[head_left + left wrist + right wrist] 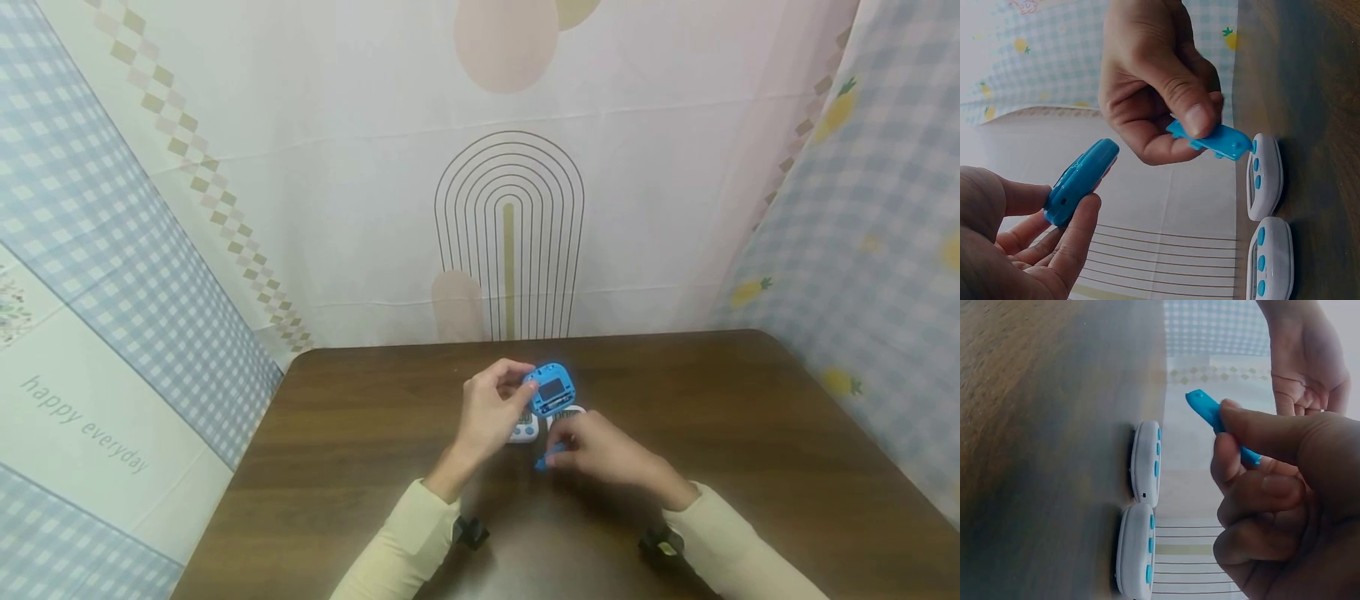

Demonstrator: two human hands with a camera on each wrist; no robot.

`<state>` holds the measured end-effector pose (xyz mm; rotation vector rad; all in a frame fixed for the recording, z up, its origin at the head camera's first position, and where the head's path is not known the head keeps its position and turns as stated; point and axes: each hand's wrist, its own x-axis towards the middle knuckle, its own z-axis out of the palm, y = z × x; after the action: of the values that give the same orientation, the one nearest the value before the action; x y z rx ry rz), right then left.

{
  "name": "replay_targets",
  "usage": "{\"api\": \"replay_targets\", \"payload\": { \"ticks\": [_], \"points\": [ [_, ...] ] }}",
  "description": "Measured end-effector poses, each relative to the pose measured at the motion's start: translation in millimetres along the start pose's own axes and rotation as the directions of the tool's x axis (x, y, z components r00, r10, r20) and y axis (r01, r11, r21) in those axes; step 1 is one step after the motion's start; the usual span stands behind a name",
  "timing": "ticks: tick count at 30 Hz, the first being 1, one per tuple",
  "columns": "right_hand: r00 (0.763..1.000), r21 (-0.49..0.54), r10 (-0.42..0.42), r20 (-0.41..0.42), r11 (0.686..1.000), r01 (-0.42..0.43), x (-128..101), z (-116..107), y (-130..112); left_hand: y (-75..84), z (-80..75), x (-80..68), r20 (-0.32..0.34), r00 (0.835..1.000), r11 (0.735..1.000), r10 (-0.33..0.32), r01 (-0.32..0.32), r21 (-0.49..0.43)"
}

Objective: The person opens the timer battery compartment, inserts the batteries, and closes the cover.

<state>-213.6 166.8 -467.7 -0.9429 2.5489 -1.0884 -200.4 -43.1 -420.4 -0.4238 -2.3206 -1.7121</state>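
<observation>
Risk: cover, merely pinched by right hand, could slip; timer, held by left hand centre frame, could drop onto 2 white timers.

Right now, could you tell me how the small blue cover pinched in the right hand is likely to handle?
The blue cover looks thin and flat, so probably light. It keeps its shape under the right hand pinch, so likely stiff plastic. Its smooth face may slip, and its small tabs could be fragile.
</observation>
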Motion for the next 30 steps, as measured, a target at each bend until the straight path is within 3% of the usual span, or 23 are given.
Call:
{"api": "replay_targets", "payload": {
  "ticks": [6,11,19,25,30],
  "points": [
    [0.999,0.067,0.006,-0.035,0.998,-0.004,0.0,-4.3,-2.4,-2.3,0.3,1.7,-0.017,1.000,1.000,0.023,-0.023,0.006],
    [0.992,0.163,0.091,-0.084,0.984,-0.076,-0.5,-7.8,-6.7,-3.5,-0.3,3.1,-0.030,0.999,0.999,0.037,-0.036,0.013],
    [0.960,0.323,0.238,-0.148,0.929,-0.181,-2.6,-14.0,-8.2,-4.7,-0.6,3.1,-0.058,0.997,0.999,0.042,-0.042,0.002],
    [0.933,0.448,0.298,-0.201,0.875,-0.183,-4.8,-18.2,-9.9,-4.6,-0.9,2.8,-0.065,0.997,0.999,0.044,-0.045,-0.007],
    [0.914,0.484,0.328,-0.239,0.856,-0.180,-4.6,-20.0,-11.2,-4.0,-2.1,3.0,-0.067,0.997,0.999,0.039,-0.039,0.002]
  ]
}}
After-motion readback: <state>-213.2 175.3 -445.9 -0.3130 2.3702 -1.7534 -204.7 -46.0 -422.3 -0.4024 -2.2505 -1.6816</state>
